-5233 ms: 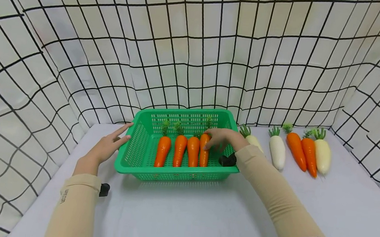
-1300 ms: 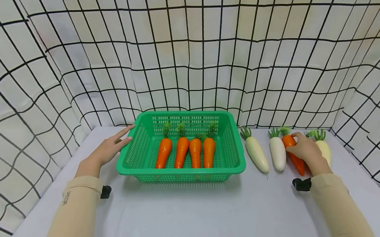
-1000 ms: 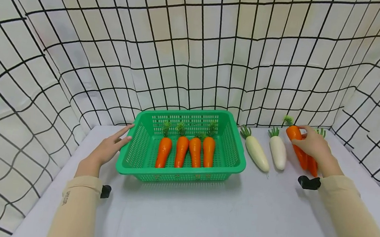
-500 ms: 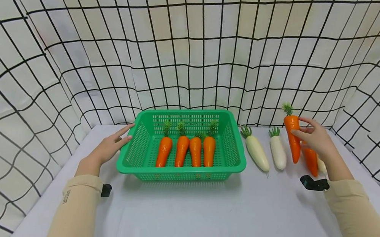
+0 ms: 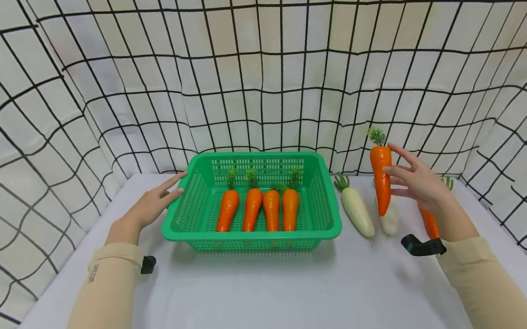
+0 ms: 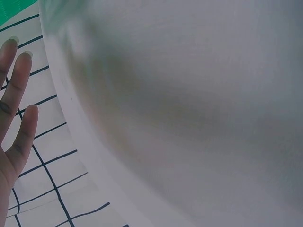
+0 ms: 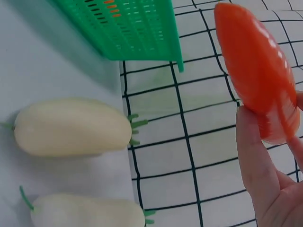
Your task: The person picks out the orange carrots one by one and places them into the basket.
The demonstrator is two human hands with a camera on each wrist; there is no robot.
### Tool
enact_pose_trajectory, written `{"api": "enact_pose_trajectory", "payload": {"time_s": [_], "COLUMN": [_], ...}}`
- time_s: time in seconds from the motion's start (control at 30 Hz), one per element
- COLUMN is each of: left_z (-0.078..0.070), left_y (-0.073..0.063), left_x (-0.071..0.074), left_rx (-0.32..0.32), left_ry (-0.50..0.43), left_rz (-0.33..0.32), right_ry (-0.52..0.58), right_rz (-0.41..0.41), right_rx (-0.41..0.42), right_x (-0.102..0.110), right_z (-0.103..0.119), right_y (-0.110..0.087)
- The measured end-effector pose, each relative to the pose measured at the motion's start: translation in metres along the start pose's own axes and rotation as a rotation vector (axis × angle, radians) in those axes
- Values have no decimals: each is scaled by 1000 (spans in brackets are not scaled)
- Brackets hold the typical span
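Note:
My right hand [image 5: 421, 186] pinches an orange carrot [image 5: 380, 177] with a leafy green top and holds it up above the white radishes. The carrot hangs tip down, slightly tilted; in the right wrist view, thumb and fingers grip the carrot [image 7: 258, 71] near its thick end. At the left end of the green basket [image 5: 251, 243], my left hand [image 5: 147, 209] touches the rim with straight fingers. Several carrots [image 5: 252, 208] lie side by side in the basket. One white radish [image 5: 357, 211] lies just right of it, and another radish [image 5: 390, 224] is partly behind the held carrot.
Farther right, another carrot [image 5: 431, 223] lies partly hidden by my right hand, and the green leaves [image 5: 447, 182] of a radish show behind it. A black grid net over white cloth [image 5: 271, 80] rises behind and beside the white table [image 5: 250, 301].
My right hand has left the basket, picked a carrot from the row at the right, lifted it and carried it leftward over the radishes. My left hand stays at the basket's rim.

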State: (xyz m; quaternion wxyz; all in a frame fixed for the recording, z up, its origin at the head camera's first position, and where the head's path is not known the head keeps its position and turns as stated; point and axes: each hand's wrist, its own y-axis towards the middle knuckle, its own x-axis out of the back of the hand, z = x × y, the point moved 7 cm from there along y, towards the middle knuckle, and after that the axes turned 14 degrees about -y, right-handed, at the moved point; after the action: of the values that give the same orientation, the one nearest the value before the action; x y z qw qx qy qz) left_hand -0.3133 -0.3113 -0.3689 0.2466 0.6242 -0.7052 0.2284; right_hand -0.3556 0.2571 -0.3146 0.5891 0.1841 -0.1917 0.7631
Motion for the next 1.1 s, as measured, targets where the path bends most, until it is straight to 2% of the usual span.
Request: {"api": "enact_pose_trajectory", "payload": {"time_s": [0.33,0.53,1.1], "left_z": [1,0,-2], "left_y": [0,-1,-1], "left_x": [0,0,0], "left_rx": [-4,-4,-6], "left_ry": [10,8,7], "left_rz": [3,-1,-3], "right_ry": [-45,-28,-28], "right_rz": [76,127,185], "right_rx": [94,130,125], "right_x": [-20,-35,-75], "right_z": [41,64,92], "right_y": [12,22,58]}}
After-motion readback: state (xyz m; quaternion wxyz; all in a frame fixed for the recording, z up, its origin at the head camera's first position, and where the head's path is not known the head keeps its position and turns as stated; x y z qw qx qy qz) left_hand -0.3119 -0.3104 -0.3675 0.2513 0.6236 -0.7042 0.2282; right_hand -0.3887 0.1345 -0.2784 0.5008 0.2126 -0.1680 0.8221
